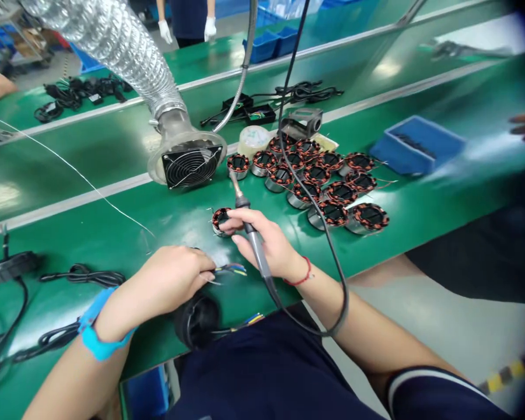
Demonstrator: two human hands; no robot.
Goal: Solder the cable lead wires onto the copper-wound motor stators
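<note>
My right hand (266, 242) is closed around a soldering iron (249, 224), tip pointing up and away, its black cord looping down past my lap. Its fingertips rest against a small wound stator (219, 220) on the green bench. My left hand (175, 280), with a blue wrist strap (94, 332), pinches a bundle of coloured wires (231, 269) just left of the iron. A black round part (196, 319) lies under the left hand at the bench edge.
Several copper-wound stators (324, 186) are grouped to the right. A fume duct with fan grille (188, 164) stands behind the work spot. A blue tray (417, 143), black cables (48, 338) at left, and other people's hands at the far edges are also in view.
</note>
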